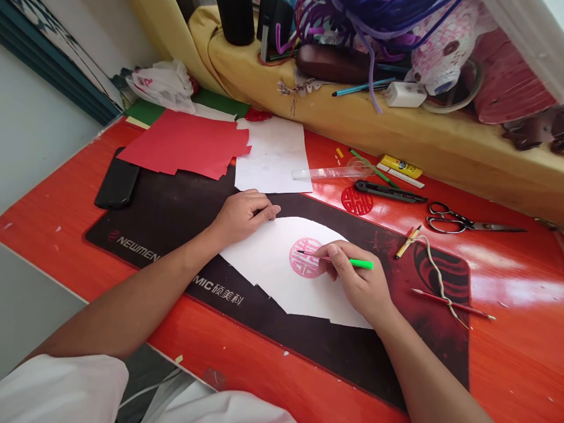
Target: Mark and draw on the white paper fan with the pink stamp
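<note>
Now right hand (359,282) holds green pencil (339,261) on paper (273,264).

Can't see right edge of pink round design (303,258), right hand (359,285) sits over it. Green pen (359,264) mid-shaft buried in fingers. Mat lettering (132,240) at 8 o'clock broken by left forearm (145,288). Yellow tube (400,166) label, 2 o'clock, too tiny for me.

Green pen (352,262), white paper (273,270) with pink roundel (305,257), black mat (176,211), red desk (506,364).
</note>
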`<state>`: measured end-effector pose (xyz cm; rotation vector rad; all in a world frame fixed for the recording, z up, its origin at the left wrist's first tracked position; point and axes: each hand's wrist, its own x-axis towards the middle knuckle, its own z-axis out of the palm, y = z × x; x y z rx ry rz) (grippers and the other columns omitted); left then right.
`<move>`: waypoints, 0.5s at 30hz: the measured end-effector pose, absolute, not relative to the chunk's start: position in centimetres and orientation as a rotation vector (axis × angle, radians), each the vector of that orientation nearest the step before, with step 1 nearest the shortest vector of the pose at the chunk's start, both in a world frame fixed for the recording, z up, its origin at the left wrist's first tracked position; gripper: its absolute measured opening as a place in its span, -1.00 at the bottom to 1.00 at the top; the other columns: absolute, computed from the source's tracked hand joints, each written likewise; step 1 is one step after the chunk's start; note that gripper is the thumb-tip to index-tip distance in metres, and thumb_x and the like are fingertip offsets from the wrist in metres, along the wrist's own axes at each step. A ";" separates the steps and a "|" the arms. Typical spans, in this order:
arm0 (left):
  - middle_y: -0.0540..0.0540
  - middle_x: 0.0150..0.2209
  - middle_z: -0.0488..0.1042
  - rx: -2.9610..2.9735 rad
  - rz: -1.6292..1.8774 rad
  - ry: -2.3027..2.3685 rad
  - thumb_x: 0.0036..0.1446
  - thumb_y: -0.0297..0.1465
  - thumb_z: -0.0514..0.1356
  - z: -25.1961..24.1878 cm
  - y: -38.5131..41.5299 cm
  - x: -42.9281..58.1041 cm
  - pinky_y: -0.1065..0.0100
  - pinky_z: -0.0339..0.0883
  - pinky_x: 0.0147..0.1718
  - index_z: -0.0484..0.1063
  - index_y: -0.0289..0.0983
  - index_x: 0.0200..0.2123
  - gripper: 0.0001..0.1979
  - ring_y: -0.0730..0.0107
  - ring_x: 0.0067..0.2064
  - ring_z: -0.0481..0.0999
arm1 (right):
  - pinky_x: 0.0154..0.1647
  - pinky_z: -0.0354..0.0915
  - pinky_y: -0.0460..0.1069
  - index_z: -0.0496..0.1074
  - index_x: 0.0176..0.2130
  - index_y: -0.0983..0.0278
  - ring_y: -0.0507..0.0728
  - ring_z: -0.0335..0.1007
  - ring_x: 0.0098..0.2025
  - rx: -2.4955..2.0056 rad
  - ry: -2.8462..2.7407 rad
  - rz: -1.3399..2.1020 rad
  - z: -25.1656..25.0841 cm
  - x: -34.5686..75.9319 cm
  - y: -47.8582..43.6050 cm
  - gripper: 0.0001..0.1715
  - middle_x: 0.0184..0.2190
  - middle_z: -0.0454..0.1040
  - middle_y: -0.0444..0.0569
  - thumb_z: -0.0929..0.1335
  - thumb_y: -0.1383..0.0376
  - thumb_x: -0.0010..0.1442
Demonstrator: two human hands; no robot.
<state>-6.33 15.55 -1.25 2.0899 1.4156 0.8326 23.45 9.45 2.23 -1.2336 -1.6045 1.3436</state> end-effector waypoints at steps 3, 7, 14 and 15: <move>-0.01 -0.34 0.67 2.083 0.832 1.419 0.53 -0.15 0.20 -1.3 15.5 -6.3 0.21 0.38 -0.16 0.61 -0.15 -0.39 -0.58 0.26 -0.22 0.59 | -0.42 0.29 -0.02 0.75 -0.21 0.22 0.07 0.35 -0.49 -1.238 -1.617 1.337 2.2 23.4 9.4 -0.42 -0.45 0.59 -0.04 0.37 -0.12 0.54; -0.01 -0.35 0.66 2.083 0.830 1.425 0.52 -0.15 0.20 -1.3 15.6 -6.2 0.20 0.38 -0.17 0.61 -0.15 -0.40 -0.58 0.25 -0.22 0.59 | -0.42 0.29 -0.03 0.75 -0.22 0.21 0.06 0.37 -0.47 -1.222 -1.650 1.309 2.2 23.3 9.5 -0.42 -0.43 0.60 -0.05 0.37 -0.12 0.54; -0.01 -0.33 0.68 2.088 0.824 1.426 0.53 -0.14 0.18 -1.1 15.6 -6.3 0.19 0.39 -0.15 0.61 -0.14 -0.39 -0.58 0.24 -0.20 0.61 | -0.38 0.34 -0.05 0.74 -0.20 0.20 0.05 0.40 -0.47 -1.203 -1.674 1.303 2.0 23.3 9.6 -0.48 -0.44 0.60 -0.08 0.37 -0.07 0.56; -0.01 -0.33 0.68 2.088 0.820 1.428 0.53 -0.14 0.18 -1.1 15.6 -6.2 0.19 0.39 -0.14 0.60 -0.14 -0.39 -0.57 0.24 -0.20 0.61 | -0.38 0.35 -0.04 0.74 -0.20 0.20 0.06 0.40 -0.47 -1.202 -1.676 1.302 2.0 23.3 9.6 -0.48 -0.44 0.60 -0.07 0.37 -0.07 0.56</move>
